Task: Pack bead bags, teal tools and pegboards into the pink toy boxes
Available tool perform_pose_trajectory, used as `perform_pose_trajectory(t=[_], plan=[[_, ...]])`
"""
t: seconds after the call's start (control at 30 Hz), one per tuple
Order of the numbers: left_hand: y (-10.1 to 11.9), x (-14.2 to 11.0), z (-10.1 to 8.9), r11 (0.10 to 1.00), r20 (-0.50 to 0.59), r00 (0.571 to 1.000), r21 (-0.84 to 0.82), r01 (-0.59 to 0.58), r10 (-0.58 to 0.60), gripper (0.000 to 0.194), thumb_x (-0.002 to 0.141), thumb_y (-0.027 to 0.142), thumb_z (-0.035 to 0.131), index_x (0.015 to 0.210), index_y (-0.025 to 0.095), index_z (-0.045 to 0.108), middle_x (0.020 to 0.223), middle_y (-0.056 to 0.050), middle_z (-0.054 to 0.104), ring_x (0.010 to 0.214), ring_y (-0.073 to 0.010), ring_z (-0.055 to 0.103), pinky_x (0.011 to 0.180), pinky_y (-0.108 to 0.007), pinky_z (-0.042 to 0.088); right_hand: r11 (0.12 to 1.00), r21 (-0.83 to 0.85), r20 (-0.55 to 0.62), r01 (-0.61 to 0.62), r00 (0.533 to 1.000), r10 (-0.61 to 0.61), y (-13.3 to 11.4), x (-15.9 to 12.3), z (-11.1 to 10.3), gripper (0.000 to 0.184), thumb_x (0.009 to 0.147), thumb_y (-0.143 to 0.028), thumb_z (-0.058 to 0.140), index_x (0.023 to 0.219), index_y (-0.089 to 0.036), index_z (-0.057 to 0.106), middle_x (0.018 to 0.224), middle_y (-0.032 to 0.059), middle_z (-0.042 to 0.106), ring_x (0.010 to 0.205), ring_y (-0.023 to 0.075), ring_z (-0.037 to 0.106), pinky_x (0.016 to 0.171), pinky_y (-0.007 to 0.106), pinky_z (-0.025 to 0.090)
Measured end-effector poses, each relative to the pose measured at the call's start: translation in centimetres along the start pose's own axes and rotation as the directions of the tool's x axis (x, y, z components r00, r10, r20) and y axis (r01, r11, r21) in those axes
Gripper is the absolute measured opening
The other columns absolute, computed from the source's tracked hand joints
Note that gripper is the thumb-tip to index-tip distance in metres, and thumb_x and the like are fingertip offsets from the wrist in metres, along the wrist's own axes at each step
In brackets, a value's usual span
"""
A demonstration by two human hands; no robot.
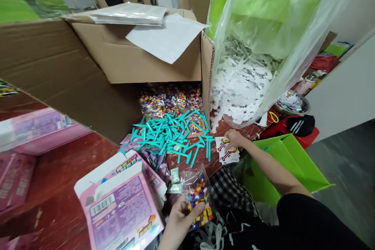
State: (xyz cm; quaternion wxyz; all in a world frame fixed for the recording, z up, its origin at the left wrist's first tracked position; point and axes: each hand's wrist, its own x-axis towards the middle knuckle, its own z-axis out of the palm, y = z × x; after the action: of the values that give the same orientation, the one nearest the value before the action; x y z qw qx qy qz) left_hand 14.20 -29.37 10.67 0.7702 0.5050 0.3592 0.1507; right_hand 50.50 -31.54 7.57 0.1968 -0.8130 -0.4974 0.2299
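My left hand grips a clear plastic bag filled with small multicoloured square beads, thumb across its front. My right hand reaches out to the right, its fingers closed on the upper edge of a small stack of white printed cards with pixel-style pictures. Left of the cards lies a heap of teal plastic hammer-shaped tools. Between the heap and the bag are small pale green packets and purple sachets. An opened pink and purple box sits beside my left hand.
A large cardboard box stands behind the heap, with bags of beads inside. To its right, a clear liner holds white plastic pieces. A green bin is under my right forearm. Pink boxes lie at left; a metal bowl at right.
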Motion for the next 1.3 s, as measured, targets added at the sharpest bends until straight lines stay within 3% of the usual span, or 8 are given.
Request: perform_pose_trajectory(t=[0.13,0.33,0.5,0.7,0.97,1.07,1.2,1.3], plan=[[0.1,-0.9,-0.7,0.997,-0.140,0.989,-0.053,0.047,-0.054,0.044,0.061,0.046,0.083,0.093,0.018,0.071,0.091,-0.007,0.075,0.085,-0.0260,0.069,0.079,-0.033,0.056,0.999,0.052,0.025,0.011,1.000,-0.012,2.7,1.8,0.9,0.044,0.047,-0.029,0.091,0.079,-0.014,0.066,0.089,0.0068,0.065,0.086,0.0234,0.061,0.076,0.030,0.045],[-0.6,-0.5,-0.5,0.986,-0.225,0.966,-0.137,0.100,-0.129,0.053,0.051,0.041,0.089,0.095,0.019,0.069,0.089,-0.005,0.075,0.088,-0.0286,0.070,0.080,-0.036,0.057,0.981,0.195,0.031,-0.010,1.000,0.004,3.3,3.3,0.3,0.059,0.021,-0.025,0.094,0.073,-0.015,0.068,0.072,0.0000,0.065,0.073,0.0204,0.059,0.067,0.025,0.042],[-1.7,0.3,-0.4,0.985,-0.338,0.933,-0.158,0.073,-0.123,0.058,0.054,0.047,0.087,0.101,0.021,0.067,0.091,-0.005,0.076,0.093,-0.0307,0.070,0.081,-0.039,0.058,0.920,0.386,-0.130,-0.063,0.984,0.122,3.5,4.9,-2.0,0.035,0.050,-0.038,0.088,0.060,-0.016,0.064,0.057,-0.0025,0.061,0.060,0.0155,0.057,0.057,0.023,0.041],[-2.3,1.7,-1.1,0.960,-0.326,0.930,-0.268,0.083,-0.172,0.071,0.049,0.046,0.090,0.112,0.023,0.065,0.090,-0.005,0.077,0.095,-0.0334,0.070,0.083,-0.041,0.058,0.750,0.647,-0.444,-0.136,0.733,0.515,2.1,12.0,-5.1,0.033,0.089,-0.045,0.061,0.086,-0.012,0.063,0.081,0.0044,0.067,0.069,0.0154,0.061,0.062,0.026,0.049],[-3.1,3.1,-0.9,0.879,-0.407,0.870,-0.472,0.061,-0.279,0.057,0.063,0.047,0.082,0.112,0.023,0.066,0.108,-0.007,0.073,0.106,-0.0302,0.067,0.091,-0.039,0.054,0.622,0.783,-0.524,-0.027,0.509,0.683,-0.7,13.0,-6.9,0.040,0.085,-0.027,0.064,0.118,-0.009,0.051,0.116,0.0137,0.061,0.101,0.0197,0.062,0.087,0.033,0.051],[-3.7,3.5,-0.4,0.872,-0.343,0.904,-0.486,0.062,-0.255,0.065,0.067,0.060,0.074,0.116,0.019,0.065,0.115,-0.012,0.070,0.111,-0.0326,0.064,0.091,-0.042,0.054,0.600,0.798,-0.510,0.048,0.584,0.631,-1.7,6.7,-4.5,0.043,0.082,-0.032,0.062,0.119,-0.013,0.051,0.112,0.0112,0.065,0.097,0.0209,0.064,0.081,0.033,0.055],[-4.7,3.6,1.1,0.898,-0.186,0.979,-0.440,-0.004,-0.087,0.072,0.065,0.064,0.074,0.118,0.016,0.063,0.122,-0.017,0.067,0.119,-0.0338,0.059,0.098,-0.043,0.049,0.485,0.873,-0.198,0.054,0.948,0.250,-5.8,-5.4,5.4,0.038,0.071,-0.038,0.076,0.100,-0.020,0.060,0.086,0.0052,0.070,0.069,0.0211,0.066,0.060,0.033,0.057],[-5.1,3.2,2.0,0.932,-0.195,0.981,-0.357,-0.069,-0.002,0.063,0.069,0.040,0.080,0.124,0.018,0.058,0.125,-0.013,0.066,0.118,-0.0297,0.060,0.104,-0.041,0.045,0.632,0.765,-0.167,0.122,0.986,0.011,-9.3,-9.9,11.5,0.023,0.084,-0.041,0.065,0.094,-0.021,0.062,0.082,0.0039,0.068,0.071,0.0204,0.065,0.064,0.033,0.056]])
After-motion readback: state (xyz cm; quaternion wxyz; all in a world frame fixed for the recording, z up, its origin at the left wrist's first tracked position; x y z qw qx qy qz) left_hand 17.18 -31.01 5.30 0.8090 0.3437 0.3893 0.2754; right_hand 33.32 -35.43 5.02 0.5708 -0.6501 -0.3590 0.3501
